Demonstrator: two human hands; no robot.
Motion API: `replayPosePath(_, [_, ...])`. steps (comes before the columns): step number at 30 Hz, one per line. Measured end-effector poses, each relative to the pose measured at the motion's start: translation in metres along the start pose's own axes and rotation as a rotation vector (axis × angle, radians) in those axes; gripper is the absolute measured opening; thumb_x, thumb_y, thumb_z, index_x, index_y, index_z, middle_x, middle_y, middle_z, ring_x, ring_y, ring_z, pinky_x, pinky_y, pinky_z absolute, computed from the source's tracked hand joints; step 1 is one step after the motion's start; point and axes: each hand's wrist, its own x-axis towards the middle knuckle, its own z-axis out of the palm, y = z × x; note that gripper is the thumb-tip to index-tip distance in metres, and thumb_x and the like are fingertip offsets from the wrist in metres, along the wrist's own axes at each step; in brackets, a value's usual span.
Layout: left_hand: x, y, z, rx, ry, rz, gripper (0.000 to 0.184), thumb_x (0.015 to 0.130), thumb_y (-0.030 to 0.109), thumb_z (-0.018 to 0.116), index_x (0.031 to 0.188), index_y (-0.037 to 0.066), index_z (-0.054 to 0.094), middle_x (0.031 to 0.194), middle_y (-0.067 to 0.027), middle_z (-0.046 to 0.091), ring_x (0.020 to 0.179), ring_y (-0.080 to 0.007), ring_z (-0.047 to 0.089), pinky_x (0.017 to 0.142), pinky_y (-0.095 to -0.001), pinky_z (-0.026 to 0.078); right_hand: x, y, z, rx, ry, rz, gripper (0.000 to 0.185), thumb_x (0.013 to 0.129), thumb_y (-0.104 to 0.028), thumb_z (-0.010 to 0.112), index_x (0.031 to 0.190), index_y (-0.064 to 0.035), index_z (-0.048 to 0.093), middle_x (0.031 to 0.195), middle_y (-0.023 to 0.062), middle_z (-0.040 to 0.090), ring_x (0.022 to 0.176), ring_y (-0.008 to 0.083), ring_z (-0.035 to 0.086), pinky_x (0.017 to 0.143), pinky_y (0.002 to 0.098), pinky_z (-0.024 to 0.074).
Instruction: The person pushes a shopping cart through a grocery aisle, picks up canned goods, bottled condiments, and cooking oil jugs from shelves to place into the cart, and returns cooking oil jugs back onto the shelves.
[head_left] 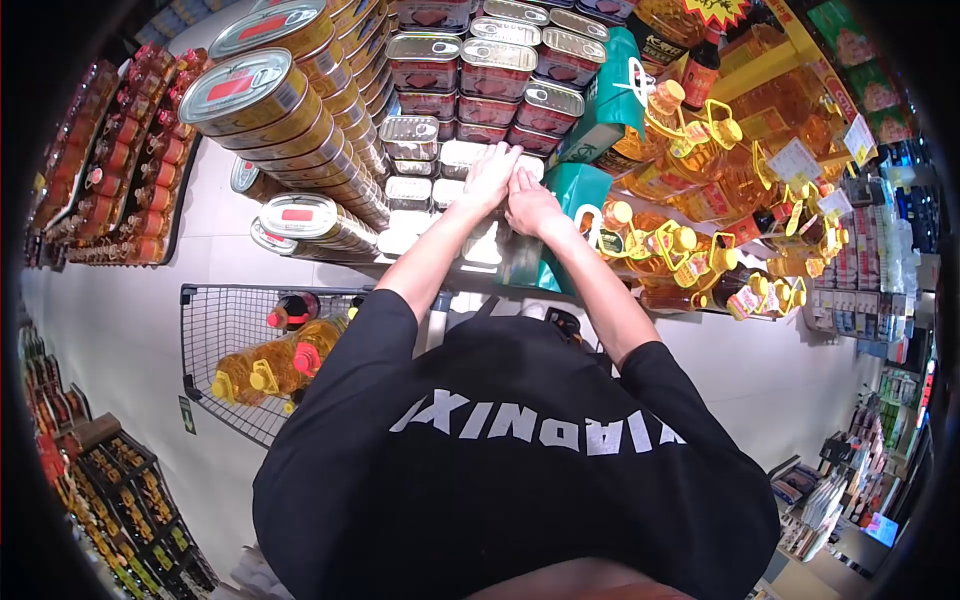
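Both of my arms reach forward to the stacked rectangular tins [498, 58] with pull-ring lids. My left hand [489, 178] rests over the pale tops of the lower tins, fingers pointing away from me. Beside it, close to touching, is my right hand [532, 203], its fingers bent over the same tins; what lies beneath them is hidden. A green box [578, 190] stands just right of my right hand. Small tins [409, 193] lie left of my left hand.
Tall stacks of oval tins [240, 90] rise at the left. Yellow-capped oil bottles [680, 240] fill the right side. A wire cart [230, 330] with bottles stands at the lower left, and a bottle rack [130, 160] is at the far left.
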Motion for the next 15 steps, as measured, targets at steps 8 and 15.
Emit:
replayPosePath(8, [-0.014,0.07,-0.109,-0.369,0.182,-0.258,0.064,0.072,0.018,0.082,0.128,0.004,0.054,0.109,-0.015,0.062,0.098,-0.0254,0.063,0.081,-0.0344,0.054,-0.13,0.022,-0.059,0.763,0.588,-0.187,0.037,0.09,-0.018,0.059,0.121,0.0031,0.054,0.123,0.0246,0.058,0.118,0.0326,0.057,0.099,0.0399,0.0438])
replayPosePath(15, [-0.019,0.159,-0.171,-1.331,0.262,-0.712,0.032,0.086,0.015,0.07,0.111,-0.003,0.062,0.093,-0.0083,0.067,0.086,-0.0103,0.063,0.077,-0.0244,0.051,-0.183,0.053,-0.06,2.042,-0.03,-0.295,0.046,0.101,-0.032,0.045,0.129,0.0045,0.047,0.122,0.0186,0.059,0.114,0.0217,0.058,0.099,0.0345,0.0453])
